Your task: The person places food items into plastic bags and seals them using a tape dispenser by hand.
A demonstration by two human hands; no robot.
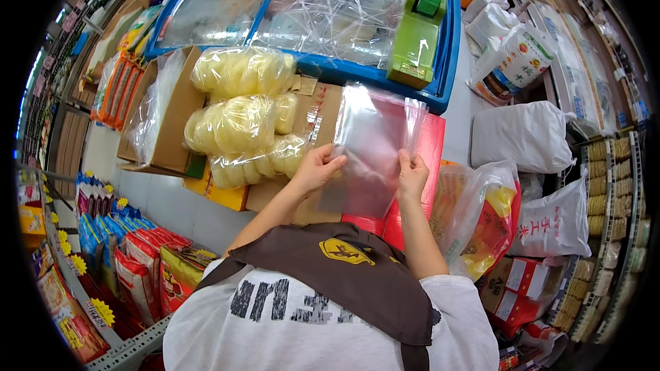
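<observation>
A clear plastic bag [366,129] is spread between my two hands, flat and see-through. My left hand [318,167] pinches its left edge between thumb and fingers. At the opposite edge, my right hand [412,172] grips the film the same way. Beneath the bag show a red box [433,139] and a brown cardboard surface [322,108]. Left of my left hand, clear-wrapped packs of pale yellow noodle bundles [232,123] lie in a stack; the nearest pack [258,165] is close to my left wrist.
Beyond the bag stands a blue-framed chest freezer [309,64] with a green tape dispenser [420,31] on its lid. An open carton [175,113] holding clear plastic is at left. White sacks [521,136] and a filled plastic bag [479,211] sit at right. Shelved packets [139,263] flank me at lower left.
</observation>
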